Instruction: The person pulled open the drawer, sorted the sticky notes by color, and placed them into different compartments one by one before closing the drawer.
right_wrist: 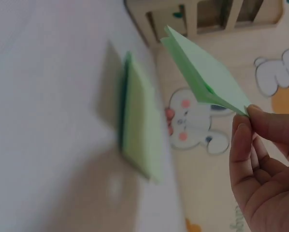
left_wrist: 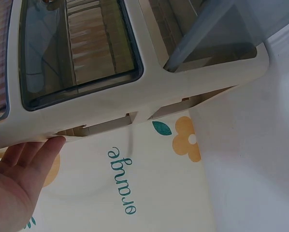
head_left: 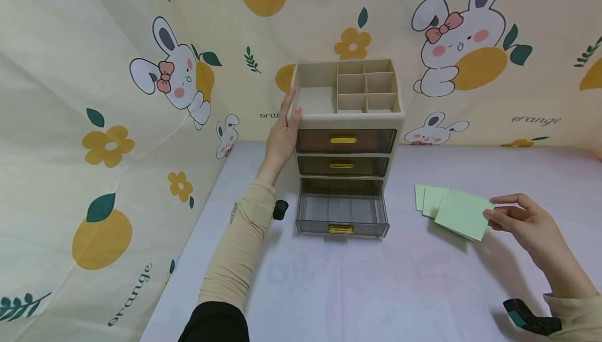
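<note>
A cream desktop organizer (head_left: 350, 121) with three smoky drawers and yellow handles stands against the backdrop. Its bottom drawer (head_left: 364, 228) is pulled out, with nothing seen inside; the upper two are closed. My left hand (head_left: 281, 140) rests against the organizer's left side near the top, fingers extended along it; the left wrist view shows the fingertips (left_wrist: 52, 145) at its side edge. Between thumb and fingers, my right hand (head_left: 533, 229) pinches light green square paper (right_wrist: 207, 72) by a corner, raised off the table. More green squares (head_left: 430, 201) lie beneath and to its left.
Open compartments (head_left: 352, 86) form the organizer's top. A patterned cloth with rabbits and oranges (head_left: 155, 174) hangs behind and at the left. The white table (head_left: 348, 284) stretches in front. Dark wrist devices (head_left: 531, 318) sit at both sleeves.
</note>
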### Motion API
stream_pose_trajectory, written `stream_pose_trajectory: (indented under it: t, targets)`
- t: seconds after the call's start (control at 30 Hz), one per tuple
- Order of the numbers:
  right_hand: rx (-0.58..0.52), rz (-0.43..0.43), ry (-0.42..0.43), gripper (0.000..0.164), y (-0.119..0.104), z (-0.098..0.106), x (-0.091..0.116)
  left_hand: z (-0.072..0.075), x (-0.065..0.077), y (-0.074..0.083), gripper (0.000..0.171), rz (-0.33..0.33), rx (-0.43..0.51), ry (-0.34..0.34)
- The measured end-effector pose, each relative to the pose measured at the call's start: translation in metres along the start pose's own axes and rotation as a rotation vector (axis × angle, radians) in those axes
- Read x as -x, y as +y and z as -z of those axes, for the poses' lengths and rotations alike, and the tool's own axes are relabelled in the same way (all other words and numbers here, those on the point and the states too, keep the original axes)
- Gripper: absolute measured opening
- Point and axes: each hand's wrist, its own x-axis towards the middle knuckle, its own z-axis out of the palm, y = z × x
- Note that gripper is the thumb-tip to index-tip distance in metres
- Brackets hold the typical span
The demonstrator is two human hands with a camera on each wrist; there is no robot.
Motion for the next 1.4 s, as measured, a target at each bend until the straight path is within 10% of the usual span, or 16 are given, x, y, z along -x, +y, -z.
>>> stream_pose_trajectory:
  t: [0.63, 1.4]
  targets:
    - [-0.299, 0.240, -0.081, 0.026, -0.068, -0.087, -0.029, 0.001, 0.001, 0.001, 0.047, 0.000, -0.015, 0.001]
    - [0.081, 0.200, -0.306, 0.022, -0.095, -0.218, -0.067, 0.000, -0.001, 0.000, 0.046, 0.004, -0.027, -0.004]
